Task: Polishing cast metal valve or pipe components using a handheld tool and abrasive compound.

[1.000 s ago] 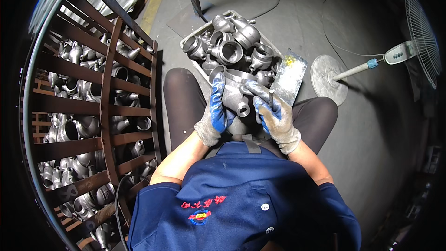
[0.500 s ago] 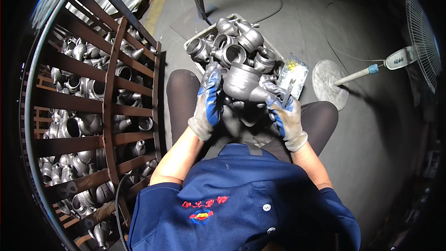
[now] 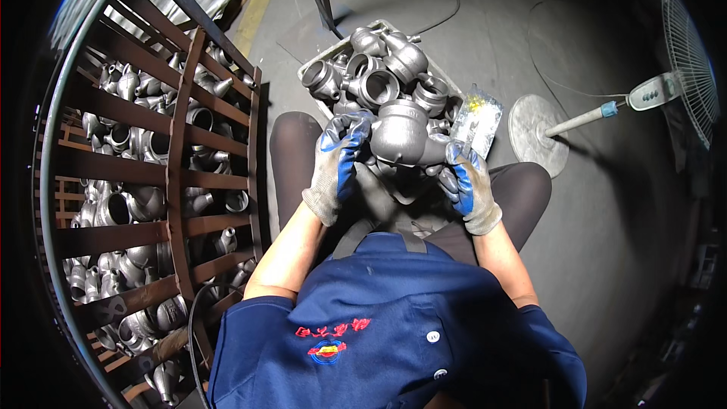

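A grey metal valve-body casting [image 3: 399, 135], rounded with a collared opening and a narrower neck, is between my hands above my lap. My left hand [image 3: 338, 163], in a grey knit glove with a blue coating, is closed, its curled fingers against the casting's left side. My right hand [image 3: 469, 185], gloved the same way, is closed at the neck on the right. Its fingertips are partly hidden behind the neck. Just beyond, a pale rectangular crate [image 3: 309, 68] is heaped with similar castings [image 3: 379, 88].
At left stands a rusty barred metal cage [image 3: 178, 174] full of castings. A stained plate-like piece [image 3: 478, 123] lies right of the crate, near a pedestal fan [image 3: 539, 136]. A black cable [image 3: 454, 0] runs over the floor behind.
The casting has turned so its collar faces more upward and away, and its neck points more to the right. My left fingers have curled in more; my right hand has shifted slightly.
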`<state>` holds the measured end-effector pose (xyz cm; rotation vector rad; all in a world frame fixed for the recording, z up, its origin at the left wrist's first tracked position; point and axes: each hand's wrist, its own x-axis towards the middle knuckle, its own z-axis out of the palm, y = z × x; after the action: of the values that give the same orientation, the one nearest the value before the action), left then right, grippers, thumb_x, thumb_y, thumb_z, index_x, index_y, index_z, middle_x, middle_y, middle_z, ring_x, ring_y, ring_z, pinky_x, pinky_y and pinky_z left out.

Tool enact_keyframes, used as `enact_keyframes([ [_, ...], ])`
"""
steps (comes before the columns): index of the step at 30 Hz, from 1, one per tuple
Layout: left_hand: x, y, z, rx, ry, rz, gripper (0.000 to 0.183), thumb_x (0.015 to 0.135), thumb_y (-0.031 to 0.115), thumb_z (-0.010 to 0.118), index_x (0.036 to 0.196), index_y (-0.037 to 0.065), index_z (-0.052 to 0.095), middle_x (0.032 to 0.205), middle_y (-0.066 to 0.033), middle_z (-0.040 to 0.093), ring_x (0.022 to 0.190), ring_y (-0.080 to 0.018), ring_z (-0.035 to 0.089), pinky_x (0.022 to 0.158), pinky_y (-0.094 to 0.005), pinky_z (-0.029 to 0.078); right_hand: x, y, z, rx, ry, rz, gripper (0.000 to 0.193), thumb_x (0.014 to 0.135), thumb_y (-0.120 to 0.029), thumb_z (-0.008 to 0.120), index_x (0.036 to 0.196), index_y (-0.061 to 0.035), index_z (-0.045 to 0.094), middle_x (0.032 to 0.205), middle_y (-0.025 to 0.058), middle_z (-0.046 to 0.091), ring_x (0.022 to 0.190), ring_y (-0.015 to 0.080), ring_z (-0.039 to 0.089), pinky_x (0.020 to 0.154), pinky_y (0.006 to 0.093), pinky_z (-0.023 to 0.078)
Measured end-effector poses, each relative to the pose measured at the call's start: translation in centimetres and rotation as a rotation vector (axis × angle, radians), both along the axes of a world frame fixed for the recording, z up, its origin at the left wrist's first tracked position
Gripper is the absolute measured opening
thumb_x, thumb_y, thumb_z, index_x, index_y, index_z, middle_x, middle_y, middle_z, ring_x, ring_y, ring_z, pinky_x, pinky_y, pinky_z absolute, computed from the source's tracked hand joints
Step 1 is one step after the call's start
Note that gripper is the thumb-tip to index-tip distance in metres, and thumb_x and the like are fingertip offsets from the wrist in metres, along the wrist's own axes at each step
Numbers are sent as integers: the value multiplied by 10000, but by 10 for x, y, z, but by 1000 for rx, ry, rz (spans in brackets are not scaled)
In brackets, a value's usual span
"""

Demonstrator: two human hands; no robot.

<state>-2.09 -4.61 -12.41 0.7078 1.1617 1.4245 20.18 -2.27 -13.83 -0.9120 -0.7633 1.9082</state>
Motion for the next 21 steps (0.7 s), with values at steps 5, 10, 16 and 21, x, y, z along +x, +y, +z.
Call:
enact_keyframes([
  [5,-1,-3,5,-81,23,-35,231,940,253,551,1063,57,561,700,17,522,554,-61,515,464,-199,410,-3,3,7,-17,-144,-35,244,957,-310,511,972,-69,540,609,90,597,356,50,341,332,184,255],
  [10,-3,0,7,-154,-113,-46,232,940,266,554,1030,53,541,666,-4,521,509,-79,522,443,-197,407,-6,3,9,-38,-190,-42,272,950,-343,516,919,-74,548,586,75,583,371,35,354,332,187,258],
  [16,-11,1,7,-89,46,-12,200,933,253,566,975,57,565,682,-1,536,509,-66,515,426,-190,379,-7,4,-11,-40,-4,27,211,954,-264,515,1085,-99,525,672,89,591,374,56,369,330,191,272],
  [21,-6,-6,17,-32,138,14,168,870,216,667,957,73,663,713,53,565,601,-28,467,506,-196,375,6,-7,-26,-124,154,11,359,945,-236,527,1231,-25,474,963,97,610,802,196,632,757,332,535],
])
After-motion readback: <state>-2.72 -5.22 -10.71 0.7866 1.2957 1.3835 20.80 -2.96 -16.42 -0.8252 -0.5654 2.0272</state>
